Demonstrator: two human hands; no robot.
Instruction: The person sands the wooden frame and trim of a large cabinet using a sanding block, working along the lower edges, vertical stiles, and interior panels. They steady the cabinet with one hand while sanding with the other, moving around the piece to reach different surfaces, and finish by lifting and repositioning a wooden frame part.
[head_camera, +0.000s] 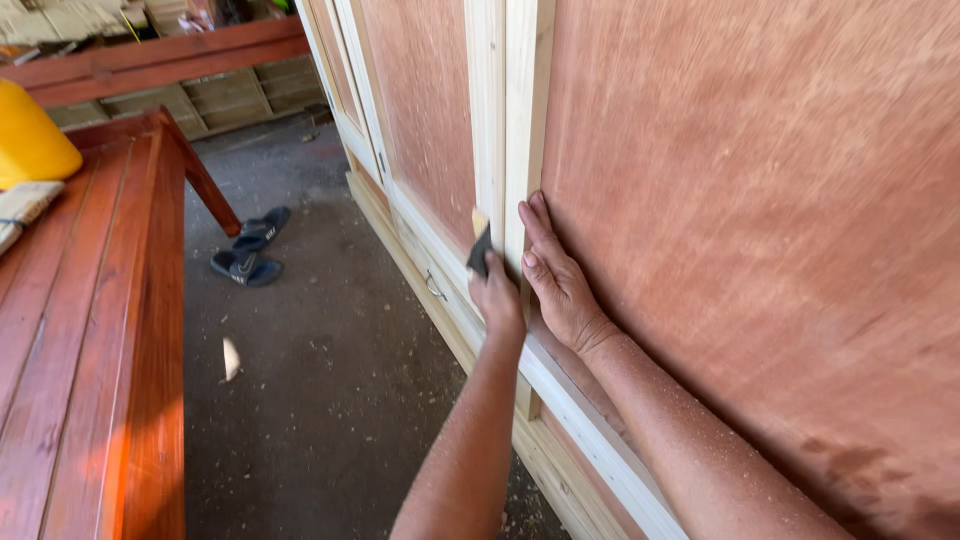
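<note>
- Head view: left hand (497, 297) has its fingers closed on a dark sanding sheet (481, 250), pressed against the pale upright frame strip (523, 110).
- Right hand (556, 275) lies flat, fingers open, bracing the reddish panel (760, 200).

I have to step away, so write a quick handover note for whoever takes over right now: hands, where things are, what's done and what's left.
Left hand: grips a folded piece of sandpaper, pressed against the pale upright post of the cabinet.
Right hand: empty, flat on the post's edge and the reddish panel, bracing.
Done: cannot tell how much is sanded; both arms are dusty.
Left: likely the rest of the post above and below the hands, and the lower rail.
Nearby: red bench to the left, sandals on the floor.
</note>
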